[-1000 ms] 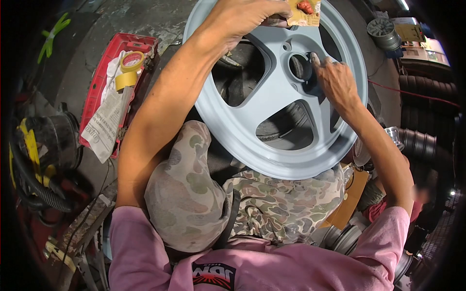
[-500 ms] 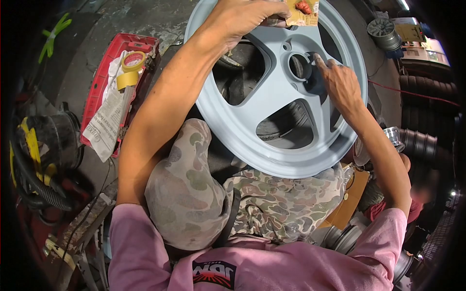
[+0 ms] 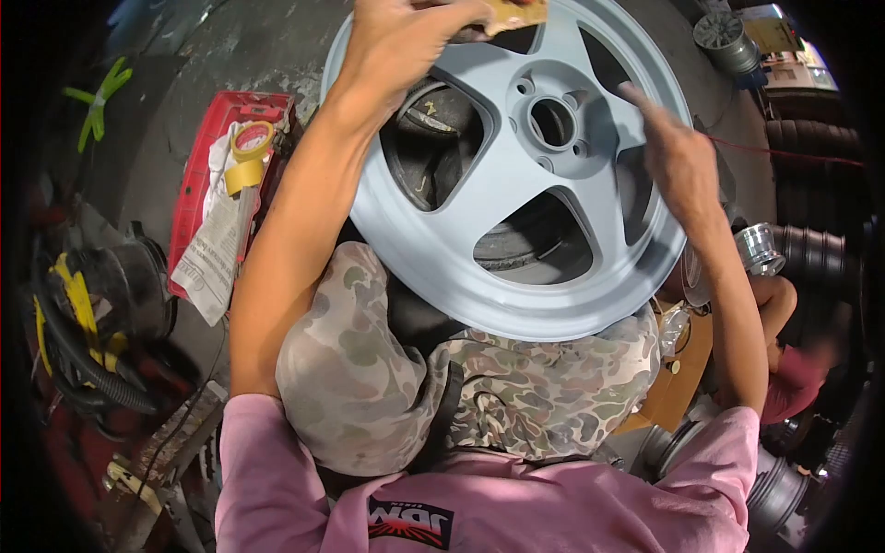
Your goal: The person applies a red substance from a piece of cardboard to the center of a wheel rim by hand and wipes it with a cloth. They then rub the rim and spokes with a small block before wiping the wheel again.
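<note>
A grey-primed five-spoke car wheel (image 3: 489, 184) leans over my camouflage-clad lap, its centre hole facing me. At the top edge of the view, my left hand (image 3: 396, 46) pinches a yellow-brown card (image 3: 516, 17) above the upper spokes. A red dab of paste on that card is mostly cut off by the frame. My right hand (image 3: 680, 157), slightly blurred, hovers over the right side of the wheel near the rim. Its index finger is stretched out, the other fingers are curled, and nothing shows in it. Behind the spoke openings lies a black tyre (image 3: 525, 244).
To the left, a red tray (image 3: 189, 212) holds tape rolls (image 3: 244, 175) and folded newspaper (image 3: 212, 258). A black canister with a ribbed hose (image 3: 106, 378) stands farther left. Another person (image 3: 795, 378) sits at the right, near bare metal wheels (image 3: 761, 249) and an open cardboard box (image 3: 678, 392).
My right hand has left the hub and moved outward toward the rim. My left hand and the card have shifted left and up in view; the camera has tilted slightly.
</note>
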The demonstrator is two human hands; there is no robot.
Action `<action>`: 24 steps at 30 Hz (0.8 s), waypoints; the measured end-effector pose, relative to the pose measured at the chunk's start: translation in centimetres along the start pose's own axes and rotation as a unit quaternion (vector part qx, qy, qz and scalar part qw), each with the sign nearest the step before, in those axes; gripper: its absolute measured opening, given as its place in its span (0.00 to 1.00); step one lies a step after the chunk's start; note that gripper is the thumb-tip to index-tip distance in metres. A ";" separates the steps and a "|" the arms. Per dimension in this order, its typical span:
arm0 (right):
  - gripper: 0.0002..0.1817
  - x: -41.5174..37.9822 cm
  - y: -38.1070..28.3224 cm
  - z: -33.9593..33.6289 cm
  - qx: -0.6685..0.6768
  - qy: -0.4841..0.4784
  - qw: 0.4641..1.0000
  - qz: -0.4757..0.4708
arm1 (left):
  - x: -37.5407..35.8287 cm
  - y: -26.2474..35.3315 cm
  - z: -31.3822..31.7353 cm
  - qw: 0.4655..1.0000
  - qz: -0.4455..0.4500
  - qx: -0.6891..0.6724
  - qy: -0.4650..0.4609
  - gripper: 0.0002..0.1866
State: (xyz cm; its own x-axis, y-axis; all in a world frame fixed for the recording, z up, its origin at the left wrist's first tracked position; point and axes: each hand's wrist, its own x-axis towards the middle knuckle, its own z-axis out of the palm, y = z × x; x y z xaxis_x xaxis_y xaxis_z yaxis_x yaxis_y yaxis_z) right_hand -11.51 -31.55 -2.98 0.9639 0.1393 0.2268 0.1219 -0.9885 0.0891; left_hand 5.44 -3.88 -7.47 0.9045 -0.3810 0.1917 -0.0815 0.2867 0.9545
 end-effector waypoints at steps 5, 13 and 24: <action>0.26 -2.9 8.9 -0.1 0.002 0.052 0.955 0.292 | -1.3 0.2 -2.9 0.991 0.079 0.099 0.047 0.07; 0.36 -3.9 15.5 7.6 0.343 0.127 0.891 0.269 | -12.2 -0.8 -4.6 0.977 0.060 0.144 0.143 0.04; 0.34 -11.3 9.5 7.9 0.308 0.188 0.821 0.442 | -0.5 -1.9 -7.3 0.985 0.021 0.127 0.113 0.06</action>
State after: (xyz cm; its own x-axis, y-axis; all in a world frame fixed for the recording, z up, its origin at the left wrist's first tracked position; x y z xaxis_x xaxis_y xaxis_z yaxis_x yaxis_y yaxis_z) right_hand -19.35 -42.94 -12.38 0.6128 -0.7552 0.2326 -0.3782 -0.5387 -0.7528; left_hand 8.23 2.16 -10.98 0.9660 -0.1593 0.2036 -0.1969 0.0571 0.9788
